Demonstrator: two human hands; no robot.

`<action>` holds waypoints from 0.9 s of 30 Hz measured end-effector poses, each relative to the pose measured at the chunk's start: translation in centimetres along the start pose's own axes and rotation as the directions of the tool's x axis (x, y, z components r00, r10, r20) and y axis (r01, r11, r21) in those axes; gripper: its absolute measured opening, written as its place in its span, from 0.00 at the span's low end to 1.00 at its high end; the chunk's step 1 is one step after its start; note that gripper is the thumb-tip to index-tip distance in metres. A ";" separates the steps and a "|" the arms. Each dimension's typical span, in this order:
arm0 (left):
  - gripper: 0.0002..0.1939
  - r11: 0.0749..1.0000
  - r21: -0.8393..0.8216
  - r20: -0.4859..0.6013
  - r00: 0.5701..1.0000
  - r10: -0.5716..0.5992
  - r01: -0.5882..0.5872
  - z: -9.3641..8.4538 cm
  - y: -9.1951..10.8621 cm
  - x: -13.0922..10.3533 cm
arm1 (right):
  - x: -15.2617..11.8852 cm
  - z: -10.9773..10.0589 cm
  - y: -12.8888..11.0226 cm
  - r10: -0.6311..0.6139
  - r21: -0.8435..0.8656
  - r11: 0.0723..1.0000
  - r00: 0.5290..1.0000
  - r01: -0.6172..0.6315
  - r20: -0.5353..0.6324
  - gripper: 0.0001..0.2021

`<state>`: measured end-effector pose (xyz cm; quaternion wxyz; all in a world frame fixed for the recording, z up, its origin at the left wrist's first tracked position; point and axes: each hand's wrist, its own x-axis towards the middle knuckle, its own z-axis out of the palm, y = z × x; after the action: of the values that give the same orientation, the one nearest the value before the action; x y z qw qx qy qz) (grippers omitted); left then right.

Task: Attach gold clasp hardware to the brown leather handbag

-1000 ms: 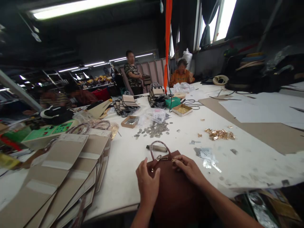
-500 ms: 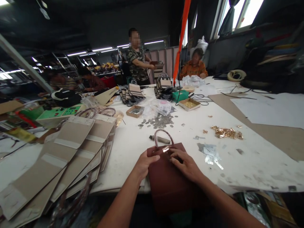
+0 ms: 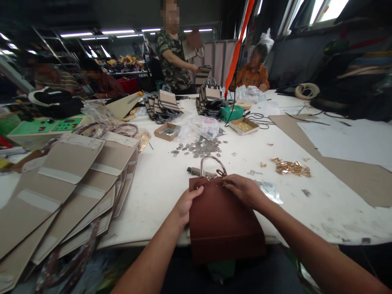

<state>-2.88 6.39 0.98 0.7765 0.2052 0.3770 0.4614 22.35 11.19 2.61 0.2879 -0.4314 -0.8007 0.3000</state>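
Observation:
A reddish-brown bag panel (image 3: 225, 222) hangs over the near edge of the table, its upper part on the tabletop. A wrapped loop handle (image 3: 211, 157) stands up from its top end. My left hand (image 3: 185, 204) grips the panel's upper left edge, thumb on the front face and fingers partly hidden behind. At the top right, the bent fingers of my right hand (image 3: 241, 188) close on the panel's edge beside the handle's base. Small shiny metal shows near the handle base, too small to name. A grey tool (image 3: 193, 170) with a dark end lies behind the handle.
Beige panels (image 3: 76, 163) with handles are stacked at left. Behind my hands lie loose silver plates (image 3: 203, 147); gold metal pieces (image 3: 292, 167) lie to the right. A cardboard tray (image 3: 244, 125) and a green box (image 3: 232, 112) stand farther back. Several people work beyond.
My right hand has moved up to the panel's top edge by the handle. The gold piece seen there before no longer shows clearly. A person opposite has raised a brown panel.

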 end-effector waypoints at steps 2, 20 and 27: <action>0.25 0.997 -0.059 0.021 0.999 -0.048 0.049 0.0 -0.2 0.3 | 1.0 -1.2 0.5 -0.065 -0.054 0.996 0.994 0.070 0.088 0.12; 0.26 0.946 -0.218 0.138 0.967 -0.214 0.240 -0.9 -0.4 1.8 | 3.7 -2.1 0.3 -0.194 -0.262 0.922 0.926 0.285 0.325 0.15; 0.28 0.932 -0.256 0.195 0.958 -0.209 0.255 -0.8 -0.5 1.8 | 4.2 -1.2 -0.1 -0.199 -0.322 0.887 0.903 0.331 0.380 0.15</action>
<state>-2.69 7.74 -0.58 0.8751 0.0852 0.2647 0.3961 21.19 15.06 4.29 0.0969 -0.3059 -0.9325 0.1658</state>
